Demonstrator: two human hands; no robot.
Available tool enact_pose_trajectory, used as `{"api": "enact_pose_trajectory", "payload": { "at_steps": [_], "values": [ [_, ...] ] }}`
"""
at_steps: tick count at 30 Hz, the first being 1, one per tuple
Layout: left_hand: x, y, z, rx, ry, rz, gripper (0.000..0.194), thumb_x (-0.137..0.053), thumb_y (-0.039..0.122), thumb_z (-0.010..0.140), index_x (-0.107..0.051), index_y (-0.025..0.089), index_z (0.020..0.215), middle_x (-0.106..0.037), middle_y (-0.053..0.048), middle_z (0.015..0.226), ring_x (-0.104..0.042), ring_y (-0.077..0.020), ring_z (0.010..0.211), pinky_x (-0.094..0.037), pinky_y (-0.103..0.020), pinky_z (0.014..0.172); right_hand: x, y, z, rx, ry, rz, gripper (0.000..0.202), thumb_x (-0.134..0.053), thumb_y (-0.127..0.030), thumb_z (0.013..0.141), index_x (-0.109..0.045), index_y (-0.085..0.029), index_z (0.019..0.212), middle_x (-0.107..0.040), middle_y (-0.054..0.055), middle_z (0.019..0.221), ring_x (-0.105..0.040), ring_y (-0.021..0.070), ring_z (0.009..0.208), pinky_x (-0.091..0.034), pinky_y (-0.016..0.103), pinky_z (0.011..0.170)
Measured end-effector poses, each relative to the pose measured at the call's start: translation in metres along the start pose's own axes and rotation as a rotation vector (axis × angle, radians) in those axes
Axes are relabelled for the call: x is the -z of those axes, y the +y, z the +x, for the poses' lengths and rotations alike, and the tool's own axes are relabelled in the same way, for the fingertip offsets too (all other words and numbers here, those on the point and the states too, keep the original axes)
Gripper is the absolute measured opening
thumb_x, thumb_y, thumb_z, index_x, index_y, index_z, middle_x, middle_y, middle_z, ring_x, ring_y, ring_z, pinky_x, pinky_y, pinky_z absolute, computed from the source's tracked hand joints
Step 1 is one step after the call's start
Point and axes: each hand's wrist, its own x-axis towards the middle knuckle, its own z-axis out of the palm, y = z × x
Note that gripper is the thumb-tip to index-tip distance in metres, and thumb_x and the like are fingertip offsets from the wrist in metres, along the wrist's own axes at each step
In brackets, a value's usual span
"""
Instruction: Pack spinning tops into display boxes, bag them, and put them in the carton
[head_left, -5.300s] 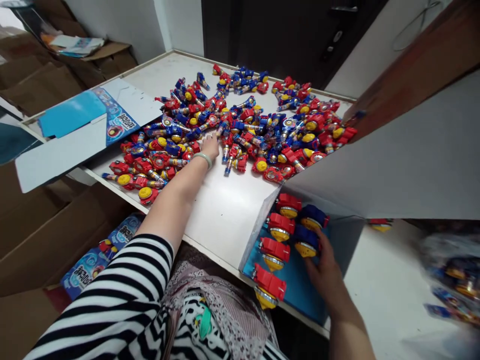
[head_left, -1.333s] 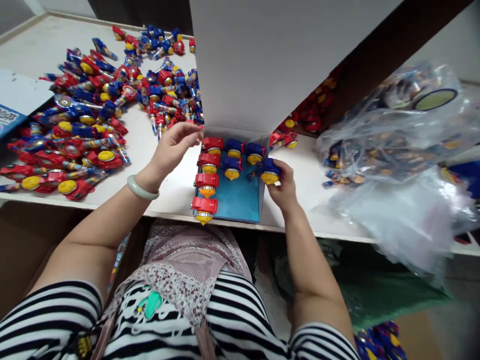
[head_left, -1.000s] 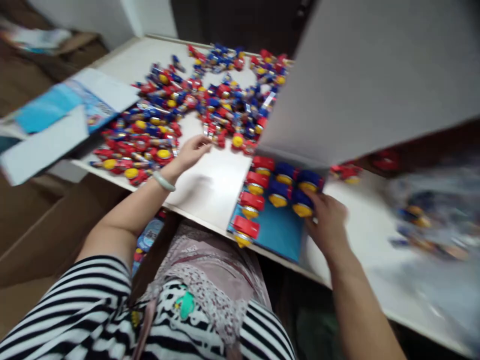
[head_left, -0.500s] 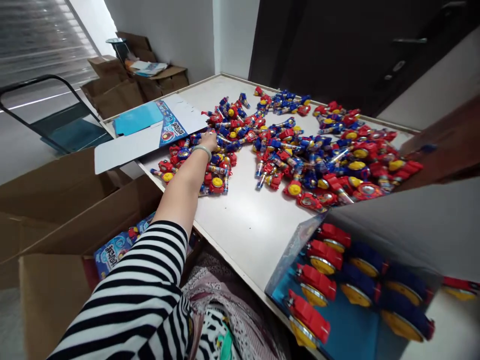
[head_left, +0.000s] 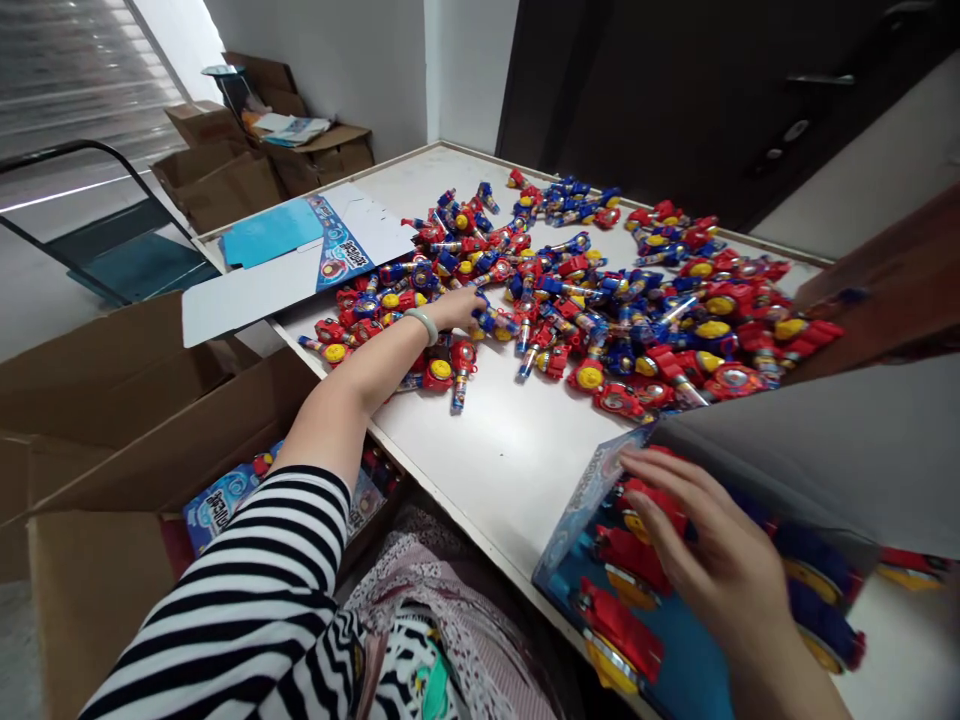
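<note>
My left hand [head_left: 459,309], with a pale bangle at the wrist, closes on a blue and yellow toy [head_left: 495,322] at the left pile's right edge. Around it lie many red, blue and yellow toys with clear tubes. At the lower right, my right hand [head_left: 705,535] hangs over an open box [head_left: 581,500] with a blue inside, its fingers spread and apart. Rows of red toys [head_left: 621,632] and blue toys [head_left: 821,615] stand in that box. Part of the contents is hidden under my right hand.
Flattened printed packaging [head_left: 341,255] and blue sheets [head_left: 274,235] lie on the table's left side. A large open carton [head_left: 97,570] with printed boxes [head_left: 225,508] stands below the left edge. A folding chair [head_left: 131,250] is behind it. A brown post [head_left: 885,275] rises at right.
My left hand has moved right and nearer, from within the left pile to its edge, and now grips a blue toy. My right hand has come into view over the box.
</note>
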Motion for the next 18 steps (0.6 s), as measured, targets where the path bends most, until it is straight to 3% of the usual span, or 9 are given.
{"api": "enact_pose_trajectory", "payload": {
  "at_steps": [2,4,7,8,10,12,15,16,18],
  "values": [
    [0.008,0.015,-0.006,-0.020,0.170,-0.178,0.028,-0.071,0.026,0.080,-0.070,0.014,0.105,-0.057,-0.013,0.117,-0.060,-0.0278,0.107,-0.048,-0.037,0.094,-0.016,0.003,0.028,0.018,-0.021,0.033,0.037,-0.061,-0.031,0.094,-0.062,-0.036,0.131,-0.069,0.008,0.123,-0.069,0.0280,0.111,-0.064,0.045,0.086],
    [0.019,0.040,-0.017,-0.102,0.277,-0.476,0.024,-0.068,0.032,0.086,-0.067,0.014,0.101,-0.060,-0.011,0.108,-0.061,-0.0227,0.097,-0.050,-0.035,0.088,-0.033,0.014,0.054,-0.004,0.017,0.069,0.055,-0.067,-0.036,0.092,-0.051,-0.033,0.143,-0.058,0.011,0.140,-0.062,0.0306,0.124,-0.063,0.045,0.088],
    [0.032,0.090,-0.041,-0.345,0.162,-0.879,0.034,-0.069,0.047,0.087,-0.064,0.016,0.097,-0.063,-0.006,0.092,-0.061,-0.0164,0.082,-0.050,-0.030,0.074,-0.057,0.034,0.087,-0.046,0.127,0.184,0.097,-0.079,-0.046,0.080,-0.022,-0.033,0.158,-0.039,0.015,0.156,-0.054,0.0344,0.133,-0.063,0.047,0.088],
    [0.035,0.105,-0.048,-0.423,0.084,-0.952,0.038,-0.073,0.051,0.083,-0.064,0.016,0.097,-0.064,-0.005,0.089,-0.061,-0.0153,0.078,-0.050,-0.029,0.071,-0.063,0.040,0.094,-0.053,0.150,0.236,0.103,-0.080,-0.048,0.079,-0.017,-0.034,0.158,-0.038,0.015,0.156,-0.055,0.0340,0.132,-0.063,0.047,0.088],
    [0.039,0.122,-0.053,-0.505,-0.034,-1.008,0.044,-0.078,0.053,0.078,-0.065,0.017,0.098,-0.065,-0.004,0.087,-0.062,-0.0141,0.073,-0.051,-0.029,0.068,-0.068,0.046,0.102,-0.069,0.178,0.333,0.095,-0.078,-0.049,0.081,-0.021,-0.034,0.155,-0.043,0.013,0.151,-0.060,0.0315,0.127,-0.063,0.046,0.091],
    [0.040,0.116,-0.041,-0.427,0.023,-1.012,0.039,-0.072,0.052,0.084,-0.066,0.018,0.103,-0.067,-0.004,0.089,-0.064,-0.0140,0.072,-0.053,-0.030,0.070,-0.062,0.043,0.096,-0.102,0.220,0.387,0.079,-0.075,-0.047,0.085,-0.031,-0.035,0.149,-0.050,0.011,0.145,-0.063,0.0299,0.123,-0.062,0.048,0.094],
    [0.033,0.073,0.003,-0.021,0.380,-0.906,0.023,-0.058,0.037,0.094,-0.065,0.016,0.103,-0.069,-0.007,0.092,-0.067,-0.0179,0.082,-0.055,-0.034,0.079,-0.033,0.026,0.060,-0.204,0.370,0.402,0.068,-0.073,-0.042,0.086,-0.038,-0.040,0.144,-0.054,0.007,0.141,-0.063,0.0310,0.123,-0.059,0.054,0.099],
    [0.027,0.056,0.018,0.125,0.441,-0.815,0.019,-0.059,0.030,0.091,-0.065,0.015,0.101,-0.070,-0.009,0.095,-0.068,-0.0213,0.090,-0.054,-0.036,0.085,-0.019,0.019,0.043,-0.249,0.434,0.393,0.066,-0.072,-0.041,0.087,-0.038,-0.042,0.143,-0.054,0.005,0.141,-0.062,0.0322,0.126,-0.057,0.057,0.102],
    [0.011,0.029,0.042,0.318,0.408,-0.609,0.022,-0.067,0.024,0.080,-0.065,0.012,0.099,-0.070,-0.015,0.104,-0.066,-0.0297,0.109,-0.050,-0.043,0.099,0.010,0.007,0.005,-0.295,0.494,0.272,0.065,-0.064,-0.039,0.092,-0.031,-0.048,0.146,-0.047,0.003,0.148,-0.053,0.0349,0.135,-0.050,0.062,0.110]
  ]
}}
